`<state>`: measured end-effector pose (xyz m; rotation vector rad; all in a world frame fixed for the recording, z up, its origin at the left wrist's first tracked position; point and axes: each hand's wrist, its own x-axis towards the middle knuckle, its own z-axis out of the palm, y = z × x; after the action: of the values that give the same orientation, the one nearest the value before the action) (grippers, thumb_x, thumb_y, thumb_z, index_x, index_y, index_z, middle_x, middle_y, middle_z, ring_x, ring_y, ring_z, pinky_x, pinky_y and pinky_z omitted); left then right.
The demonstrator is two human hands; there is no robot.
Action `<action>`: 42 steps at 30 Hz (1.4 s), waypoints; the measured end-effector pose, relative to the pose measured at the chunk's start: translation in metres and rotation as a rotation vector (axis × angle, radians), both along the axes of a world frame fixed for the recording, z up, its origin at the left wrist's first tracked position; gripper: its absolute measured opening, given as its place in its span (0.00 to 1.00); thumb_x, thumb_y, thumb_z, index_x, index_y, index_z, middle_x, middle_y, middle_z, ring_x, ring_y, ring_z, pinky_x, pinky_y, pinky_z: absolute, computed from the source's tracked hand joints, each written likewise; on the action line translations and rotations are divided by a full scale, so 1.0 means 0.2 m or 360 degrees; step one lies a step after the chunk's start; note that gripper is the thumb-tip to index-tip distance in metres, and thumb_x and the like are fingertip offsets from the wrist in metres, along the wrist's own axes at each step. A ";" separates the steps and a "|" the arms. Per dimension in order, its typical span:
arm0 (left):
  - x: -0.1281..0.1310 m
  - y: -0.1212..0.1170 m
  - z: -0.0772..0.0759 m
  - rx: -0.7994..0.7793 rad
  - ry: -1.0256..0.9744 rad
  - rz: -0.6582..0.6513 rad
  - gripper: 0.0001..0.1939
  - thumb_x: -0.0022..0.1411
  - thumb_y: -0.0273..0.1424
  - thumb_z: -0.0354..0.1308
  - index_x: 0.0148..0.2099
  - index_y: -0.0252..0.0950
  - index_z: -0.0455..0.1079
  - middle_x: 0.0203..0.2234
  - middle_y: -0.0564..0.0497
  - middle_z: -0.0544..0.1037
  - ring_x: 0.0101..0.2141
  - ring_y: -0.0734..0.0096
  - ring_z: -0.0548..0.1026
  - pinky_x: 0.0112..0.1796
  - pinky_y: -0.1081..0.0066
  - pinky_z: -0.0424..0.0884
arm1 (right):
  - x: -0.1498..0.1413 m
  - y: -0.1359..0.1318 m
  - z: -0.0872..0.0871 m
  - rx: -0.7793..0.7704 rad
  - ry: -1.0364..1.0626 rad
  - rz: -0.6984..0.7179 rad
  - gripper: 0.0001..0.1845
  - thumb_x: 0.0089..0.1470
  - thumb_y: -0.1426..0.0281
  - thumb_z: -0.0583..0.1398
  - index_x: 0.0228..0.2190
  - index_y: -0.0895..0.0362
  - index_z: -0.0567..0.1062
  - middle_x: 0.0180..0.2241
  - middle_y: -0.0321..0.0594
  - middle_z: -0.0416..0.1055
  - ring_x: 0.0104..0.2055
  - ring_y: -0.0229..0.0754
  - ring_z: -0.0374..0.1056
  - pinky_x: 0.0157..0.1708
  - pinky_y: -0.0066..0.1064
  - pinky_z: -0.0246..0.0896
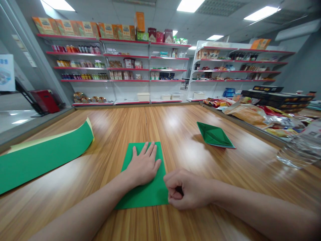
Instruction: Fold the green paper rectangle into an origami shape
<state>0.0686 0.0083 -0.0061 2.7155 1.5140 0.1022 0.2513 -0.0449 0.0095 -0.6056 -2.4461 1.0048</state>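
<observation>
A sheet of green paper (147, 195) lies flat on the wooden table in front of me, its long side running away from me. My left hand (145, 165) rests palm down on it, fingers spread, holding it against the tabletop. At the paper's right edge, my right hand (187, 189) is curled into a loose fist with its knuckles and thumb touching that edge. I see nothing inside the fist's hollow. Further right sits a folded green paper piece (215, 135) with pointed ends, apart from both hands.
To the left lies a long green strip of paper (50, 152), its far end curled up, with a pale yellow layer behind it. A clear plastic container (298, 152) and snack packets (260, 117) are at the right. Stocked shelves (130, 57) stand beyond the wooden table (110, 124).
</observation>
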 end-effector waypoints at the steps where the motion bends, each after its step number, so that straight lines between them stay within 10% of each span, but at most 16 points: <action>1: 0.00 0.00 0.00 -0.0004 0.0001 -0.0015 0.32 0.68 0.44 0.31 0.68 0.32 0.42 0.66 0.43 0.41 0.64 0.48 0.38 0.54 0.33 0.41 | 0.00 0.00 0.00 0.0002 -0.0017 0.0024 0.14 0.39 0.82 0.56 0.15 0.57 0.56 0.18 0.27 0.54 0.20 0.29 0.52 0.20 0.22 0.48; 42: 0.02 -0.11 0.02 -0.0088 -0.0020 -0.0332 0.33 0.68 0.47 0.27 0.68 0.34 0.40 0.66 0.45 0.38 0.64 0.44 0.35 0.55 0.31 0.38 | 0.04 0.01 0.00 -0.0012 -0.0245 0.0107 0.12 0.41 0.80 0.58 0.17 0.58 0.59 0.17 0.25 0.55 0.19 0.28 0.51 0.21 0.21 0.49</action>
<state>0.0735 -0.0128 -0.0012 2.8019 1.2025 0.0708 0.2595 -0.0423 0.0091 -0.6283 -2.6135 1.0290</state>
